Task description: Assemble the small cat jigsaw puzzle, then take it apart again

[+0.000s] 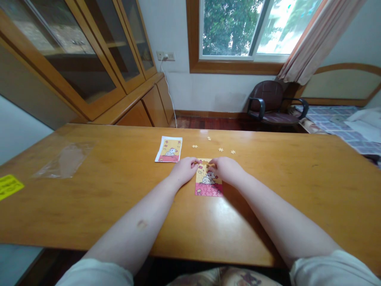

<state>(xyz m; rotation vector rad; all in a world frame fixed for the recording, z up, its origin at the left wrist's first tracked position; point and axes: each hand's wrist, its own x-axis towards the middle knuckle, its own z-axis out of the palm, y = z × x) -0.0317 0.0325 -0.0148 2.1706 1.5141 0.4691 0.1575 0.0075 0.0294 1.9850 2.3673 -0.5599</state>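
A small jigsaw puzzle (pixel 209 190), pink below and yellow above with a white cartoon animal, lies on the wooden table in front of me. Gaps show in its upper rows. My left hand (pixel 185 170) rests at its upper left edge, fingers curled and the fingertips against the border. Over the upper right part is my right hand (pixel 226 169), thumb and fingers pinched together at a puzzle piece, which is mostly hidden by them. Beyond the hands lie several loose pieces, among them one piece (pixel 220 149) and another (pixel 233 152).
A reference picture card (pixel 168 149) with the same design lies left of the puzzle. Farther left are a clear plastic bag (pixel 70 159) and a yellow label (pixel 10 186). Past the table (pixel 297 190) stand a glass-door cabinet (pixel 119 43), an armchair (pixel 268 99) and a bed.
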